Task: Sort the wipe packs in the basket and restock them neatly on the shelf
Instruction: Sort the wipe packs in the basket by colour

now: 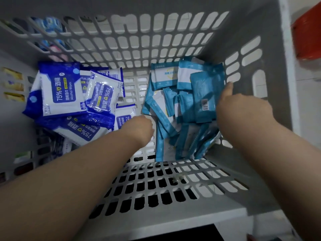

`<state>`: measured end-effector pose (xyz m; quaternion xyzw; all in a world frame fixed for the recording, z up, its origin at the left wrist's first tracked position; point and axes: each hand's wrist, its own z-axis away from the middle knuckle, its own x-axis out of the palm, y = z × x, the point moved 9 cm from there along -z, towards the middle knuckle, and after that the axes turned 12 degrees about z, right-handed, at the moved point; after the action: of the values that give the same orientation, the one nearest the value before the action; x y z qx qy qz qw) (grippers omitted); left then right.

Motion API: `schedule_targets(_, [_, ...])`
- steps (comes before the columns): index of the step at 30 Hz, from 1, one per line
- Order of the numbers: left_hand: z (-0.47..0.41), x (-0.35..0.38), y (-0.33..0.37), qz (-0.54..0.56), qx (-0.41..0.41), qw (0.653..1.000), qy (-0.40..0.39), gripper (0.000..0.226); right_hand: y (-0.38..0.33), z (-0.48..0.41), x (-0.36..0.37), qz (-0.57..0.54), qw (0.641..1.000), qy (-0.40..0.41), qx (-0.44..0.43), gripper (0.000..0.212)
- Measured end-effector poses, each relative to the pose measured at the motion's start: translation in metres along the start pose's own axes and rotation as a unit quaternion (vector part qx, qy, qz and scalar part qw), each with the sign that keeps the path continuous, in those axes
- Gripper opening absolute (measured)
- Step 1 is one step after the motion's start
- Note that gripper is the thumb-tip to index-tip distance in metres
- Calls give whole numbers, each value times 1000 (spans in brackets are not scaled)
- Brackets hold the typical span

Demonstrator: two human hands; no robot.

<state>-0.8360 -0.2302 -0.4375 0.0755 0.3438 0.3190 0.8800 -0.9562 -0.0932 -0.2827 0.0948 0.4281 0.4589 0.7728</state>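
I look down into a grey slotted basket [173, 185]. Dark blue and white alcohol wipe packs [57, 91] lie heaped on its left side. Light blue wipe packs [177, 108] are piled on the right, several standing on edge. My right hand [243, 108] grips the right edge of a teal pack [205, 96] with a barcode, the thumb pointing up along the pack's side. My left hand [140, 129] reaches down between the two piles; its fingers are hidden from me behind the back of the hand.
The basket's far wall [139, 40] and right wall [246, 66] stand close around the packs. A red object [307, 32] sits outside at the upper right. Coloured goods [50, 25] show blurred through the slots at the upper left.
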Motion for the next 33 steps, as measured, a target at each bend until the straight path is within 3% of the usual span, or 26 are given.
schedule_targets(3, [-1,23,8,5,-12,997,-73,28,-41,2,-2,-14,991,16,-133,59])
schedule_targets(6, [-5,32,11,117,-49,990,-54,31,-74,0,5,-28,968,7,-248,60])
schedule_targets(9, [-4,33,8,171,-87,981,5,28,-77,-9,11,-44,967,3,-251,58])
schedule_targets(12, [4,37,21,128,-70,989,15,25,-77,-14,15,-56,967,14,-250,53])
schedule_targets(16, [12,48,41,58,-46,996,-44,28,-79,-17,21,-49,968,7,-244,49])
schedule_targets(19, [9,53,43,136,-55,988,-41,27,-80,-19,23,-48,969,2,-241,48])
schedule_targets(24, [8,48,52,153,9,987,-45,17,-81,-21,22,-53,970,3,-236,44])
schedule_targets(26, [0,15,31,245,-24,968,53,12,-82,-22,20,-55,970,17,-236,42])
schedule_targets(29, [-5,-31,-13,395,-110,886,217,28,-82,-23,21,-60,970,17,-235,44])
schedule_targets(31, [-12,-36,-32,411,-176,868,216,44,-81,-23,20,-64,969,24,-237,46])
schedule_targets(33, [-24,-37,-31,365,-196,895,166,36,-81,-24,19,-72,969,32,-236,46])
